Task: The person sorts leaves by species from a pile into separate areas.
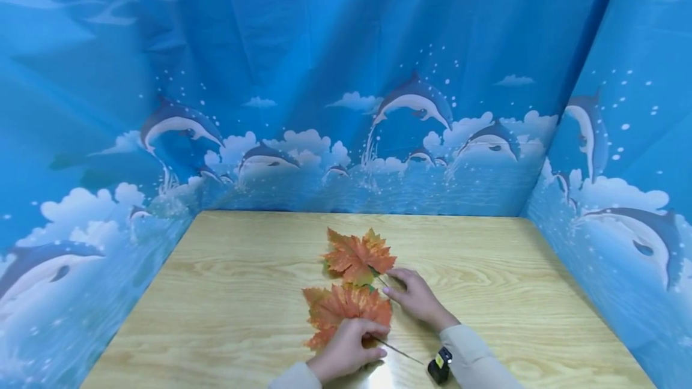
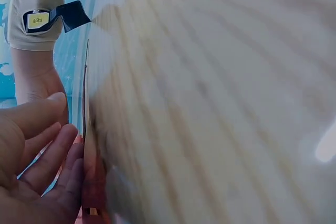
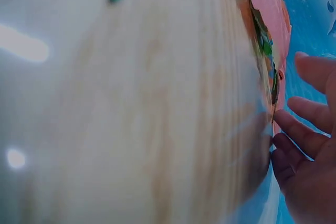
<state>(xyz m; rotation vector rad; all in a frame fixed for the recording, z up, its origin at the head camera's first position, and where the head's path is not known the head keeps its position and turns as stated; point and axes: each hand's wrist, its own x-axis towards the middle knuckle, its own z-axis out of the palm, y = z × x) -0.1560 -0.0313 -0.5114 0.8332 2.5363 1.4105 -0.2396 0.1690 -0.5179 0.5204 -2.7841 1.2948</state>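
Note:
Two artificial maple leaf sprigs in orange and yellow lie on the wooden table (image 1: 216, 293). Over the nearer sprig (image 1: 324, 308) is my left hand (image 1: 351, 347), its fingers on the leaf and its thumb apart from them, beside the thin stem (image 1: 397, 351). Beside the short visible stem of the farther sprig (image 1: 354, 257) is my right hand (image 1: 418, 299), with thumb and fingers spread apart. In the right wrist view, the fingertips (image 3: 281, 116) of that hand rest at the table surface near the leaf's edge. Part of the nearer leaf is hidden under my left hand.
Blue curtains (image 1: 303, 77) printed with dolphins and waves stand along the back and both sides of the table. A black device (image 1: 439, 366) with a yellow label is strapped at my right wrist. Light glares off the table's near edge.

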